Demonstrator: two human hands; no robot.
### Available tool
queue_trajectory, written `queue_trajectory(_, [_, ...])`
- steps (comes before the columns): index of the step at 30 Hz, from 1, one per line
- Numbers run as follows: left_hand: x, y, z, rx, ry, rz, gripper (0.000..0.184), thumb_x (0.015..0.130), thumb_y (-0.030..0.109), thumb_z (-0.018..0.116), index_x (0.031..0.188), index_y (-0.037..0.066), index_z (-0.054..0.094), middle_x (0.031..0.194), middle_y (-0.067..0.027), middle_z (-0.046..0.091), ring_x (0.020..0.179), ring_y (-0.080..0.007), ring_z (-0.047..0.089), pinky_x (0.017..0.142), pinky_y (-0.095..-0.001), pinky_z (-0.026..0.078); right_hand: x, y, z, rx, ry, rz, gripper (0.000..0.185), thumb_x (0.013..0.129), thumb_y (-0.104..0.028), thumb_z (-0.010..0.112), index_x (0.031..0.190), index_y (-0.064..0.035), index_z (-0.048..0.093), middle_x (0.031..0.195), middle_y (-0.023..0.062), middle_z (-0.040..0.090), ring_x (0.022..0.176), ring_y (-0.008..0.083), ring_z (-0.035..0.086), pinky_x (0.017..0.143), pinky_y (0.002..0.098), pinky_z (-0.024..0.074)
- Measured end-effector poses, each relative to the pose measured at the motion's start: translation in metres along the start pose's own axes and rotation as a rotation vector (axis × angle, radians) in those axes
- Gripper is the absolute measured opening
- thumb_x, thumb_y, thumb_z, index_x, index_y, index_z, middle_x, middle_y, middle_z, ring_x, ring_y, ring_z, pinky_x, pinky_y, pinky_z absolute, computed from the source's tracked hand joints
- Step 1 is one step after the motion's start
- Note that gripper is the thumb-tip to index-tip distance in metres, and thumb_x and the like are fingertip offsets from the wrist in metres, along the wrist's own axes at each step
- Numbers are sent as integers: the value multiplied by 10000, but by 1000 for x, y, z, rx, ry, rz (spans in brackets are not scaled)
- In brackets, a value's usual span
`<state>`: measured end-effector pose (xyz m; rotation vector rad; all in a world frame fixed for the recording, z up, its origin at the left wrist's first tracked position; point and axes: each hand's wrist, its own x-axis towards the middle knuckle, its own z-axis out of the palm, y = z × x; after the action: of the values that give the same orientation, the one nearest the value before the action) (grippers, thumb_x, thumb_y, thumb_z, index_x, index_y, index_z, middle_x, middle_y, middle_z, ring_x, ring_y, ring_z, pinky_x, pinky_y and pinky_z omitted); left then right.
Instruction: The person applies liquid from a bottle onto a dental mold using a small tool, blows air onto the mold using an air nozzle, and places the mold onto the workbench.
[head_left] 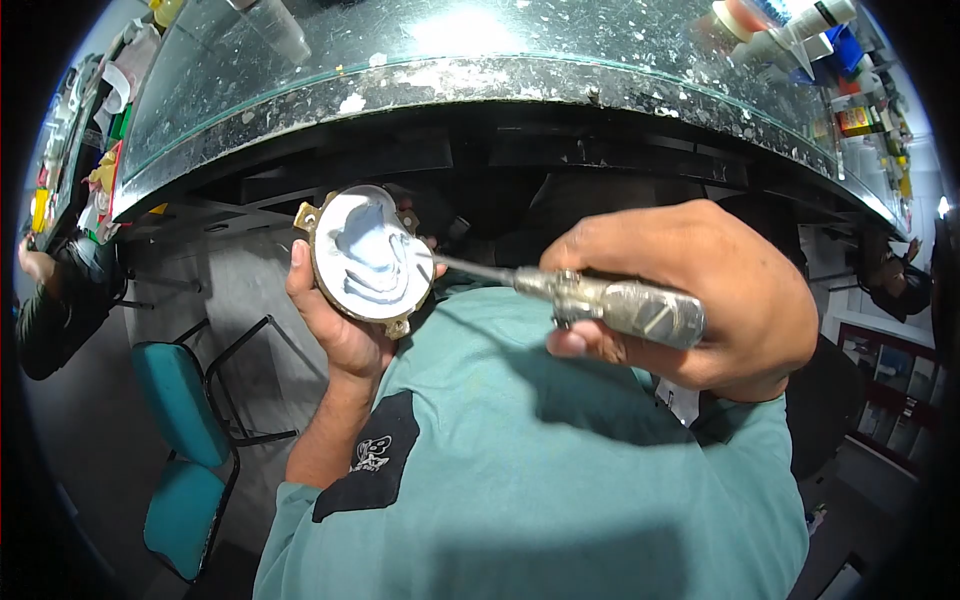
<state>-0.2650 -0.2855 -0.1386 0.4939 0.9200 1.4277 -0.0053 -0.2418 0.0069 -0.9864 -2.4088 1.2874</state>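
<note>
My left hand (345,335) grips a brass denture flask (398,328) from its left and lower side, in front of my torso. White plaster (340,235) fills the flask, with a curved, arch-shaped hollow in its surface. My right hand (715,290) is closed around a metal-bodied tool (640,308) with a long thin shaft. This shaft (475,268) points left, and its tip meets or nearly meets the right part of the plaster; contact is hard to judge. Some fingers of both hands are hidden.
A dark, plaster-spotted bench (640,80) with a glass sheet spans the front. Bottles and tubs (780,30) stand at its right end. To my left is a green chair (180,400). Another person's arm (45,300) shows at the far left.
</note>
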Motion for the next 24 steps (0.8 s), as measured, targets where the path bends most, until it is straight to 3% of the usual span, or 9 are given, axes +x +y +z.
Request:
queue_trajectory(3, [0, 1, 0, 16, 8, -4, 797, 967, 684, 367, 1373, 14, 519, 1151, -197, 665, 950, -341, 736, 784, -522, 667, -2, -1, 0, -23, 4, -22, 264, 867, -216, 809, 1037, -48, 696, 846, 83, 685, 699, 248, 683, 610, 350, 527])
queue_trajectory(6, [-1, 1, -6, -97, -121, -54, 736, 1008, 644, 304, 1379, 51, 534, 1192, -179, 690, 1019, -334, 730, 886, -480, 633, -5, 3, -3, 44, -33, -80, 286, 866, -205, 812, 1053, -23, 697, 877, 93, 702, 711, 240, 696, 630, 338, 543])
queue_trajectory(9, [2, 2, -2, -5, 3, -21, 810, 967, 699, 361, 1365, 12, 525, 1154, -189, 670, 932, -340, 741, 781, -524, 667, -5, 1, -4, 91, 27, -70, 297, 874, -185, 807, 1066, 10, 692, 897, 104, 715, 729, 222, 711, 640, 326, 553])
queue_trajectory(15, [3, 2, -2, -55, -28, -46, 779, 984, 670, 358, 1342, 5, 546, 1121, -178, 689, 933, -330, 742, 764, -508, 662, -5, 4, -10, 149, 68, -160, 293, 888, -163, 793, 1083, 32, 694, 892, 120, 721, 734, 228, 719, 646, 318, 551])
queue_trajectory(16, [3, 0, -2, 3, 69, -16, 750, 1002, 638, 347, 1341, 1, 550, 1117, -187, 693, 932, -343, 740, 755, -515, 656, -6, 5, -10, 160, 59, -182, 292, 888, -167, 794, 1083, 28, 695, 894, 117, 722, 736, 236, 718, 649, 322, 551])
queue_trajectory(19, [6, -2, -16, 42, -6, 46, 783, 1005, 653, 330, 1399, 2, 515, 1209, -228, 673, 953, -406, 725, 770, -565, 643, -17, 10, -15, 96, 15, -99, 290, 896, -204, 796, 1084, -11, 689, 898, 97, 732, 765, 270, 718, 664, 345, 553])
queue_trajectory(21, [0, 0, -8, -61, -36, 23, 807, 990, 669, 358, 1463, 24, 470, 1246, -254, 655, 976, -438, 713, 759, -603, 636, -35, 26, -16, 251, -42, 45, 315, 911, -318, 784, 1013, -35, 690, 824, 130, 716, 762, 333, 701, 647, 417, 518])
queue_trajectory(24, [-1, 7, -4, -109, -70, -34, 815, 979, 663, 408, 1515, 50, 426, 1313, -268, 619, 1013, -441, 701, 740, -601, 637, -77, 39, -31, 217, -98, 253, 392, 933, -397, 756, 1043, -24, 705, 853, 148, 712, 810, 288, 678, 736, 399, 521])
